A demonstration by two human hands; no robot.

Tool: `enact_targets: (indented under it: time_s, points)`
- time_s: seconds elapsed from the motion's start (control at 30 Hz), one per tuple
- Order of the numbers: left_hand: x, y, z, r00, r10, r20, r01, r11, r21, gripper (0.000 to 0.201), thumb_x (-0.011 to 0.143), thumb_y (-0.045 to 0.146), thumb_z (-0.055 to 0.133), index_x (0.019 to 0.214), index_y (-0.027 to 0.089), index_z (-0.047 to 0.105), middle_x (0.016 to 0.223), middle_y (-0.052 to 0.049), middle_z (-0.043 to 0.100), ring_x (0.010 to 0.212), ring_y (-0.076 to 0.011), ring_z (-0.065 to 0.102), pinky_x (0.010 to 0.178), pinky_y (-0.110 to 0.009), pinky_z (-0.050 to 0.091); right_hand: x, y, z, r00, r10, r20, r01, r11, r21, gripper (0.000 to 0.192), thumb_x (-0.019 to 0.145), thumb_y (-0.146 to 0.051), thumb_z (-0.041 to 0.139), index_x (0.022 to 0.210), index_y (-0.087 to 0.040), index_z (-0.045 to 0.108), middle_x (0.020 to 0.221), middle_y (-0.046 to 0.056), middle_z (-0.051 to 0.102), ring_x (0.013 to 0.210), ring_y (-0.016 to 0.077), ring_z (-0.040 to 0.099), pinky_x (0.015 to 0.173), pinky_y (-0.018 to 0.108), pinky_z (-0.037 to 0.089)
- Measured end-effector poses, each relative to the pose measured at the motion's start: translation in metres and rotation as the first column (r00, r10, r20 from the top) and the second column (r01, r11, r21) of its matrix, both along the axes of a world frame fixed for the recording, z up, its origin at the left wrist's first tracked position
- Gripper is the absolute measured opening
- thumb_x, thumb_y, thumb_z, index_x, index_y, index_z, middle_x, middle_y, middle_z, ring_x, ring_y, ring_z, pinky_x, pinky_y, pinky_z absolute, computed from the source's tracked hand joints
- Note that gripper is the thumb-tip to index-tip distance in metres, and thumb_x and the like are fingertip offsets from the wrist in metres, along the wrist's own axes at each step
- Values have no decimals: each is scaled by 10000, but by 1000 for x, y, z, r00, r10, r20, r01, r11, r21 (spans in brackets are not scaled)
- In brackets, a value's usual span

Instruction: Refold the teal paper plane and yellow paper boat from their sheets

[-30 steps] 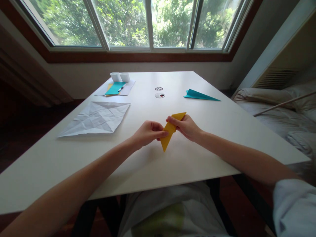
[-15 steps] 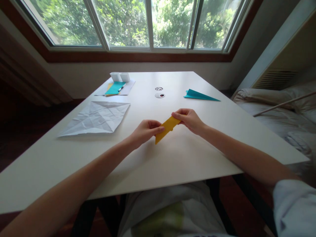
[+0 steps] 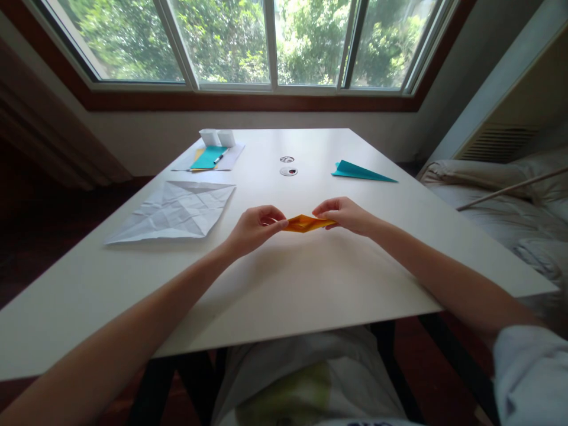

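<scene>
A folded piece of yellow paper [image 3: 305, 223] is stretched between my two hands, just above the white table. Its upper edge gapes slightly in the middle, showing a hollow. My left hand [image 3: 260, 228] pinches the left end between thumb and fingers. At the right end, my right hand [image 3: 348, 216] grips the paper, its fingers on top and thumb underneath. Part of that right end is hidden behind the fingers.
Creased white paper [image 3: 181, 210] lies to the left. A folded teal paper [image 3: 361, 171] rests at right. Far left are two white containers [image 3: 217, 138], teal paper [image 3: 208, 158] and a pen [image 3: 220, 156]. Round inserts [image 3: 288, 171] sit mid-table [image 3: 284, 307].
The yellow paper has turned from a slanted flat strip to nearly level, and its edge has opened a little. My left hand has risen slightly; my right hand has shifted slightly right.
</scene>
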State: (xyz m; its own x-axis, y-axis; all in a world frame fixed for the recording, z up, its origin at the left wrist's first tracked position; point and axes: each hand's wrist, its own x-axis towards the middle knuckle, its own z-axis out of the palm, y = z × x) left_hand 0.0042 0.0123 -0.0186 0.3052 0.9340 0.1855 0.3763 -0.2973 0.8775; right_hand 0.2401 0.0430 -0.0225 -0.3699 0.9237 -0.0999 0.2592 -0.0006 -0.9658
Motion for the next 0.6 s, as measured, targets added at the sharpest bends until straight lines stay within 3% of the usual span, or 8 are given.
enact_targets:
  time_s: [0.1, 0.17, 0.27, 0.33, 0.4, 0.47, 0.6]
  points:
    - [0, -2, 1, 997, 53, -55, -49, 996, 70, 265, 713, 408, 636, 729, 143, 647, 674, -43, 656, 592, -138, 591, 551, -238, 445, 1, 0, 0, 994, 60, 93, -68, 994, 86, 287, 735, -409, 645, 891, -171, 682, 877, 77, 675, 755, 176, 626, 612, 294, 519]
    - [1, -3, 1, 993, 88, -81, -80, 992, 95, 254, 721, 394, 621, 718, 142, 648, 641, -41, 655, 576, -142, 599, 552, -241, 451, 1, -2, 2, 974, 47, 220, -111, 951, 287, 359, 748, -478, 612, 951, -188, 673, 907, 75, 673, 778, 189, 612, 649, 322, 498]
    - [3, -5, 1, 982, 132, -136, -116, 986, 123, 234, 729, 370, 604, 726, 140, 645, 630, -41, 659, 558, -150, 614, 536, -238, 452, -1, -7, 7, 927, 3, 375, -249, 752, 610, 364, 733, -468, 639, 992, -213, 664, 963, 69, 659, 894, 217, 571, 785, 368, 450]
    - [4, -5, -1, 974, 144, -176, -120, 983, 140, 220, 735, 356, 591, 730, 142, 643, 636, -39, 663, 558, -152, 623, 534, -233, 454, -5, -11, 11, 894, 10, 447, -356, 619, 700, 313, 751, -424, 636, 986, -219, 666, 954, 67, 656, 927, 220, 546, 825, 368, 423]
    - [5, -5, -2, 965, 151, -213, -120, 981, 152, 204, 738, 339, 580, 726, 145, 641, 633, -32, 664, 562, -151, 628, 538, -228, 457, -11, -15, 16, 857, 23, 514, -444, 540, 715, 242, 787, -369, 609, 964, -217, 673, 938, 67, 657, 906, 210, 540, 803, 345, 419]
    - [6, -5, -4, 952, 166, -256, -126, 978, 165, 183, 732, 316, 572, 713, 148, 642, 631, -27, 666, 569, -149, 628, 542, -224, 455, -18, -17, 20, 806, 22, 591, -519, 506, 689, 200, 797, -332, 602, 935, -210, 679, 913, 64, 662, 873, 201, 541, 769, 325, 414]
    - [7, -6, -4, 921, 189, -340, -121, 970, 211, 167, 715, 291, 572, 683, 151, 657, 635, -28, 672, 594, -147, 618, 540, -212, 432, -30, -16, 30, 658, 12, 753, -640, 537, 550, 169, 796, -313, 599, 884, -193, 681, 845, 50, 682, 810, 184, 564, 743, 308, 387]
